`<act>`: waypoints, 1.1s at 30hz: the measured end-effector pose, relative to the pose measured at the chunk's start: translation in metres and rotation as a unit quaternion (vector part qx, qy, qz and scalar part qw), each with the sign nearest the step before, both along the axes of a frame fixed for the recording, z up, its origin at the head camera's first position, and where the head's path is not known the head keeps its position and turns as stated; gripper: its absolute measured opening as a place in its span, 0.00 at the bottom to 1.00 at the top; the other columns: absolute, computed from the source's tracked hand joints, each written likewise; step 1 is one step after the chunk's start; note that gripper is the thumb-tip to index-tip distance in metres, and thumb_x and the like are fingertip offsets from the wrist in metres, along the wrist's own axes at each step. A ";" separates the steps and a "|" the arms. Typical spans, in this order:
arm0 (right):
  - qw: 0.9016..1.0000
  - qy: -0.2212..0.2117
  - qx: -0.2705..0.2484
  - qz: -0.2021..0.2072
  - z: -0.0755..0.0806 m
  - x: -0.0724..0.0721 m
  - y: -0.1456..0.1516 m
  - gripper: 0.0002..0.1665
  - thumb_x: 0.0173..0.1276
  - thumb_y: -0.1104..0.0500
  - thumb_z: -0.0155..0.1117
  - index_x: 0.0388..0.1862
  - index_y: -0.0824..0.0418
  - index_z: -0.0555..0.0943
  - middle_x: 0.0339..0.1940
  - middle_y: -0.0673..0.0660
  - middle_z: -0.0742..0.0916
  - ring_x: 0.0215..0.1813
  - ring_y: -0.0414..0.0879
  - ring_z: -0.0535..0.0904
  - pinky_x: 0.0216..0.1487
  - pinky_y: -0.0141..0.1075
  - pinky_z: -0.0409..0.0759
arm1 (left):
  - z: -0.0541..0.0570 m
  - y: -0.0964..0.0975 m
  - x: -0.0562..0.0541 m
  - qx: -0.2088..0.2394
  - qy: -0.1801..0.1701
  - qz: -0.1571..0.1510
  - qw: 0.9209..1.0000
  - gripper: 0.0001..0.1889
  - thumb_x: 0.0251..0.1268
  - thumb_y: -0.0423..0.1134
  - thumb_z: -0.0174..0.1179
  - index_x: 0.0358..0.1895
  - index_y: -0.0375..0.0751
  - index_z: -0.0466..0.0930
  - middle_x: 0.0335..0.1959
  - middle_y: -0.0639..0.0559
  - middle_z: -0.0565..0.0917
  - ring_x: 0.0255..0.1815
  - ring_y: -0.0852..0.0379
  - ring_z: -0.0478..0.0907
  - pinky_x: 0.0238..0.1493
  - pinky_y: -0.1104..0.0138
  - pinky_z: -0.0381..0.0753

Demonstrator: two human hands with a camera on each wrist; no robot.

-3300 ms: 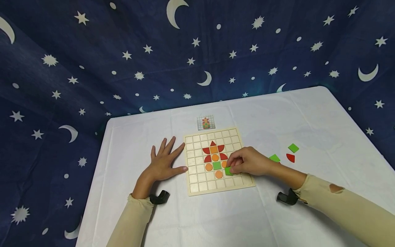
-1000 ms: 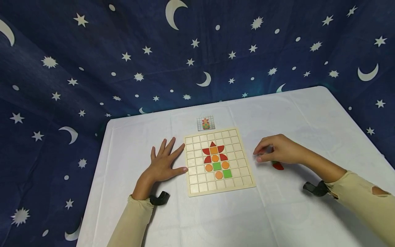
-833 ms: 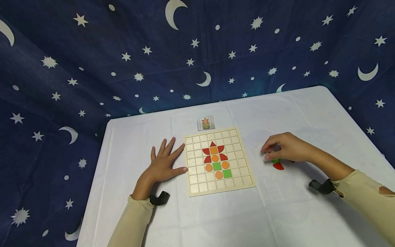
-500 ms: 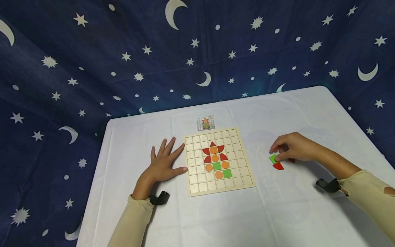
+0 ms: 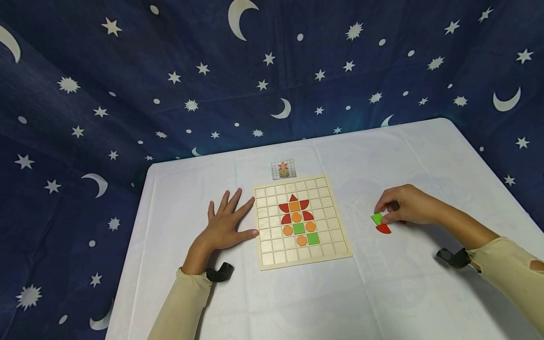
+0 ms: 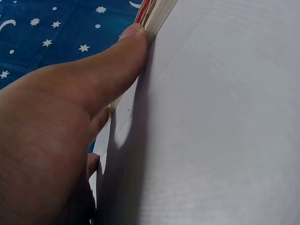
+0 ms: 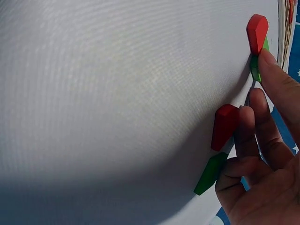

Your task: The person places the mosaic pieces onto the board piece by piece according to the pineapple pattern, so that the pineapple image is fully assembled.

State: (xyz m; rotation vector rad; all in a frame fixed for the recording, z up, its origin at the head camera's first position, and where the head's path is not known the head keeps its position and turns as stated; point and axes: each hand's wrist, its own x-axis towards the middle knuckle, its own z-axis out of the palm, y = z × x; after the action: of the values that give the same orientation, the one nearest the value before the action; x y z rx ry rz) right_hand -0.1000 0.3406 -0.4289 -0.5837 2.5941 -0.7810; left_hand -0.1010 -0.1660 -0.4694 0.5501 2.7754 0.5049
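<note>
My left hand [image 5: 224, 225] lies flat with fingers spread on the white table. Its thumb and index fingertip touch the left edge of the wooden grid board [image 5: 272, 257]; the left wrist view shows the thumb [image 6: 117, 61] against that edge. On the board sit red, orange and green tiles, among them a green square [image 5: 313, 238] in a lower row. Right of the board, my right hand [image 5: 405, 203] pinches a green square tile [image 5: 376, 218] at the table, partly covered by the fingers. Touching it is a red quarter-circle tile [image 5: 384, 229].
A small pattern card [image 5: 284, 169] lies behind the board. In the right wrist view, another red tile [image 7: 225, 126] and a green tile [image 7: 211, 173] lie beneath my right hand's other fingers. A dark blue star-patterned cloth [image 5: 238, 94] hangs behind the table [image 5: 276, 307].
My right hand released a green square onto the board, moved right to the loose tiles, and its fingers closed in on another green square. My left hand stayed in place.
</note>
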 end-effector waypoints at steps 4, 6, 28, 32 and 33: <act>1.000 -0.004 0.000 -0.010 0.000 0.001 0.000 0.14 0.53 0.61 0.83 0.35 0.46 0.88 0.26 0.44 0.81 0.30 0.37 0.75 0.30 0.30 0.76 | 0.000 0.000 0.000 0.000 0.000 0.000 1.000 0.51 0.57 0.72 0.62 0.82 0.64 0.53 0.87 0.50 0.40 0.86 0.40 0.29 0.75 0.30 0.27; 1.000 -0.011 0.000 -0.016 0.000 0.002 -0.001 0.14 0.53 0.61 0.83 0.34 0.46 0.87 0.25 0.44 0.81 0.29 0.38 0.74 0.29 0.30 0.75 | 0.000 0.000 0.000 0.000 0.000 0.000 1.000 0.51 0.57 0.72 0.62 0.82 0.64 0.53 0.87 0.50 0.40 0.86 0.40 0.29 0.75 0.30 0.27; 0.988 -0.094 -0.112 -0.053 -0.003 0.000 -0.030 0.11 0.61 0.53 0.79 0.39 0.53 0.88 0.26 0.50 0.86 0.28 0.42 0.79 0.32 0.32 0.79 | -0.002 0.000 -0.001 0.000 0.001 0.000 1.000 0.51 0.57 0.73 0.62 0.82 0.64 0.52 0.87 0.51 0.39 0.86 0.40 0.29 0.75 0.29 0.27; 0.980 -0.129 -0.139 -0.055 -0.004 0.000 -0.044 0.12 0.61 0.53 0.79 0.40 0.55 0.87 0.25 0.53 0.84 0.26 0.43 0.78 0.31 0.32 0.78 | -0.002 0.000 0.000 -0.001 0.002 0.000 1.000 0.51 0.57 0.73 0.62 0.82 0.64 0.52 0.87 0.51 0.40 0.86 0.40 0.29 0.75 0.29 0.28; 0.979 -0.137 -0.144 -0.054 -0.004 0.000 -0.048 0.12 0.61 0.54 0.78 0.41 0.56 0.87 0.24 0.54 0.84 0.26 0.43 0.78 0.30 0.31 0.78 | -0.002 0.000 0.000 -0.001 0.002 0.000 1.000 0.51 0.57 0.73 0.62 0.82 0.65 0.52 0.87 0.51 0.40 0.86 0.40 0.29 0.75 0.29 0.28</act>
State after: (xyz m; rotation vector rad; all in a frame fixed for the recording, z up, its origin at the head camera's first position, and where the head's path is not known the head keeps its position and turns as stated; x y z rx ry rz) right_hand -0.0999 0.2924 -0.4326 -0.3827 2.2912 -1.1973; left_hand -0.1014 -0.1660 -0.4713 0.5503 2.7788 0.5007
